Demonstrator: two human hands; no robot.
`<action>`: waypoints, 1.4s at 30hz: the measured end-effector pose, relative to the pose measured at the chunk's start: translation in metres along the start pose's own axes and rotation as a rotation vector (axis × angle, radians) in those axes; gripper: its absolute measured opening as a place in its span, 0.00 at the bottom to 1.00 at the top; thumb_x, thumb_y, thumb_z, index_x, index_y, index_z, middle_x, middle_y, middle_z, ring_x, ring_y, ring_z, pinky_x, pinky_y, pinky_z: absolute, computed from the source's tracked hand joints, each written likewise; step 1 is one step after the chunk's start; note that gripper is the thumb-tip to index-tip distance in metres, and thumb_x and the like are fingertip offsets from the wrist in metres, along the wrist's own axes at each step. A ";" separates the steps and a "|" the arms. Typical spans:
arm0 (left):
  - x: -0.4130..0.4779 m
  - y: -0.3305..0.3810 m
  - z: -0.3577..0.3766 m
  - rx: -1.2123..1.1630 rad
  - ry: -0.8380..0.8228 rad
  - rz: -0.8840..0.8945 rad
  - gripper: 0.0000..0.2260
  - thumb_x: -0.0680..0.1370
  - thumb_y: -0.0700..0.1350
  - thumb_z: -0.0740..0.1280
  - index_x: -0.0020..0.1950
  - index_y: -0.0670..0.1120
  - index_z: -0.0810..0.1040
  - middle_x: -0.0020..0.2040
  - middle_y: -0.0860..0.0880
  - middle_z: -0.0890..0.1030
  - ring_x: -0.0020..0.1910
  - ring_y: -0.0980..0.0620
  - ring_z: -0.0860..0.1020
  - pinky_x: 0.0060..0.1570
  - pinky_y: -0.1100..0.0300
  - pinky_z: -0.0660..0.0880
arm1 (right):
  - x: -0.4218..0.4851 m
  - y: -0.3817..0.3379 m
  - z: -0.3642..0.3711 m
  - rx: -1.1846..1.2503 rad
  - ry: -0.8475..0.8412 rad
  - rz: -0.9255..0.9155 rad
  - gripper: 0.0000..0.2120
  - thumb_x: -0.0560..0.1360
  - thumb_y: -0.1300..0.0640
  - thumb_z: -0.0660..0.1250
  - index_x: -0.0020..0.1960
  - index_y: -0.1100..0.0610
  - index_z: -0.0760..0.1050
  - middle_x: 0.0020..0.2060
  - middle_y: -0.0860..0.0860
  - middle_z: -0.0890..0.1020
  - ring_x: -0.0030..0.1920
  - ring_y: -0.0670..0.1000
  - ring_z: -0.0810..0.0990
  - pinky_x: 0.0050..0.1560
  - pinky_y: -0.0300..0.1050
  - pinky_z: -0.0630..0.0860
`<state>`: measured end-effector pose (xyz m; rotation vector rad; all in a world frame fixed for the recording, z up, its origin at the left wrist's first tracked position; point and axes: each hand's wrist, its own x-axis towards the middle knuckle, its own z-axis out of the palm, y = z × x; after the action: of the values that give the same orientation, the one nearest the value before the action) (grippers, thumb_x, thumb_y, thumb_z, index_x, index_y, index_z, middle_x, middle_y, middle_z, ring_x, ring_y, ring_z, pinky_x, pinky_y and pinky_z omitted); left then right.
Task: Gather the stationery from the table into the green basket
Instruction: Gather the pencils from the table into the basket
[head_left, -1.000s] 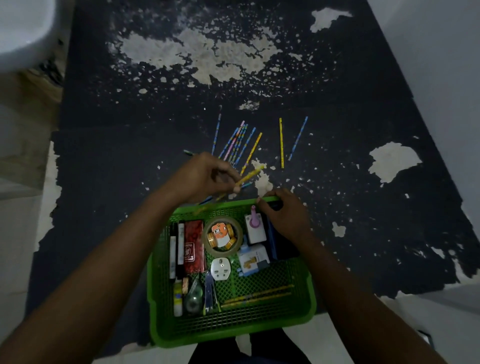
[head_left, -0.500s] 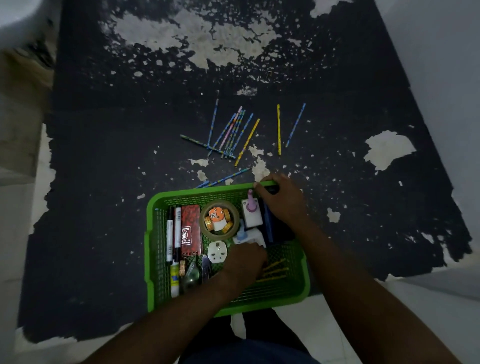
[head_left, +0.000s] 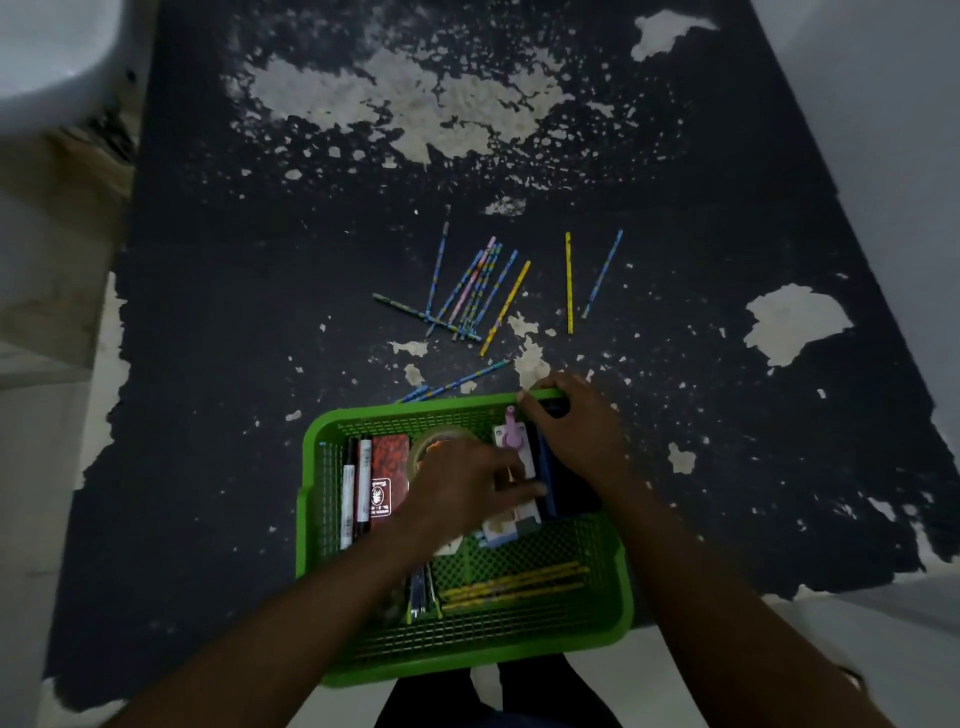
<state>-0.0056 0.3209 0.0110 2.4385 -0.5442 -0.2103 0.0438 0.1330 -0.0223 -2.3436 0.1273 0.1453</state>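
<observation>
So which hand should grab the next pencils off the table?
Probably left. The left hand hovers empty above the green basket; the right hand grips its far rim. The pencils lie just beyond it.

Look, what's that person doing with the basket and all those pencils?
A person is tidying stationery into the green basket. The right hand grips its far rim. The left hand hovers over the things inside, too blurred to show whether it holds anything. Yellow pencils lie in the basket; many coloured pencils lie on the table beyond it.
</observation>
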 end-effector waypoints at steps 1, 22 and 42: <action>0.013 -0.009 -0.011 -0.012 0.081 -0.082 0.12 0.75 0.62 0.71 0.41 0.54 0.85 0.31 0.55 0.83 0.29 0.60 0.78 0.30 0.65 0.69 | 0.000 0.001 0.000 0.002 0.008 -0.010 0.11 0.75 0.40 0.68 0.46 0.48 0.77 0.43 0.44 0.78 0.43 0.43 0.77 0.43 0.42 0.74; 0.079 -0.062 -0.094 -0.016 0.008 -0.154 0.07 0.73 0.44 0.76 0.50 0.49 0.86 0.40 0.53 0.85 0.38 0.54 0.82 0.43 0.55 0.80 | -0.003 -0.004 -0.004 0.013 0.007 -0.001 0.12 0.75 0.42 0.69 0.48 0.51 0.79 0.43 0.44 0.78 0.45 0.44 0.77 0.45 0.41 0.73; -0.059 0.039 0.065 0.421 -0.502 -0.037 0.20 0.42 0.43 0.83 0.17 0.49 0.72 0.16 0.52 0.70 0.13 0.53 0.70 0.19 0.68 0.63 | -0.004 -0.005 -0.003 -0.006 0.018 -0.030 0.12 0.75 0.41 0.68 0.46 0.49 0.78 0.43 0.45 0.77 0.42 0.43 0.76 0.41 0.40 0.72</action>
<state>-0.0898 0.2829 -0.0154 2.8089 -0.8266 -0.8096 0.0402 0.1342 -0.0160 -2.3525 0.1010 0.1096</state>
